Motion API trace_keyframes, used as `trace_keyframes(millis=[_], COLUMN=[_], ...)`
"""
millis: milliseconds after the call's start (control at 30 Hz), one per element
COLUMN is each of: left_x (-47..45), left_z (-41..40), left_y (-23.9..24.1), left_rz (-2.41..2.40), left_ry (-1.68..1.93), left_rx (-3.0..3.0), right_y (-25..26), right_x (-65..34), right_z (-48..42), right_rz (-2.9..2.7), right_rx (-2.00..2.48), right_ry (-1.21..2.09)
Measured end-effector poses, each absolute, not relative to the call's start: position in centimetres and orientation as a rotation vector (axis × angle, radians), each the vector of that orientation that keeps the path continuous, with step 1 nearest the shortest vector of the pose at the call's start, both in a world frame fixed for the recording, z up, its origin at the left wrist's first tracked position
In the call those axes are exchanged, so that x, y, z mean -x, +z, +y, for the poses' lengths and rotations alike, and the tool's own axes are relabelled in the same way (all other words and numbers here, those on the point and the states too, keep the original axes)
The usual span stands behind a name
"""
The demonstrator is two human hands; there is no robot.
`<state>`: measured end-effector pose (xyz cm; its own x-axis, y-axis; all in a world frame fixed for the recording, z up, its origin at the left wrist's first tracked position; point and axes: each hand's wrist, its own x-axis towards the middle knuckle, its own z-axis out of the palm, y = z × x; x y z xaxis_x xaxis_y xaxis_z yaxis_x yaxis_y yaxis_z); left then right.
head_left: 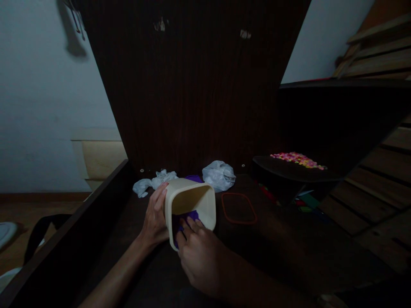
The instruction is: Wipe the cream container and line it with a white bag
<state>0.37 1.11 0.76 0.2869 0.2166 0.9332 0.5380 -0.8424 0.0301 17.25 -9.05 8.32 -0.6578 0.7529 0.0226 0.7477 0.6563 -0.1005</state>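
Observation:
A cream plastic container (pixel 189 188) lies tilted on its side, its wide mouth facing me. My left hand (pixel 156 216) is closed around its left side, with the thumb out of sight. My right hand (pixel 201 252) reaches into the mouth, its fingers bent over a crumpled purple cloth-like piece (pixel 192 215) inside. The fingertips are partly hidden by the purple folds. Behind the container, another bit of purple material (pixel 194 178) shows on the dark surface.
A reddish rectangular lid ring (pixel 239 208) lies right of the container. Crumpled white plastic bags (pixel 218 175) (pixel 163 177) sit against the dark back panel (pixel 192 107). Right, a curved shelf (pixel 266 164) holds small pink and yellow pieces (pixel 298 160). A raised edge (pixel 96 205) runs along the left.

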Motion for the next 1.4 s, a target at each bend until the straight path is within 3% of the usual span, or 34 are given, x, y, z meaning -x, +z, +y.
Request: trace_keyframes(millis=[433,700,1067,1400], left_x=[-2.4,-1.7,-1.3,0.3], left_z=[-0.6,0.0,-0.3,0.3], left_y=[0.2,1.1,1.4,1.8], left_rz=[-0.683,-0.614,-0.666,-0.657], left_ry=[-1.702,-1.665,-1.517,-1.533], left_rx=[2.053,2.109,2.284,2.559], right_y=[9.9,8.6,7.3,9.9], right_x=[-17.0,-16.3,-17.9,-19.3], right_z=[-9.0,-9.1,-8.2,-8.9], right_rz=[-2.056,-2.209,-2.4,-2.78], right_rx=[1.165,1.294,1.277,1.07], right_ry=[0.904,0.571,0.376,0.156])
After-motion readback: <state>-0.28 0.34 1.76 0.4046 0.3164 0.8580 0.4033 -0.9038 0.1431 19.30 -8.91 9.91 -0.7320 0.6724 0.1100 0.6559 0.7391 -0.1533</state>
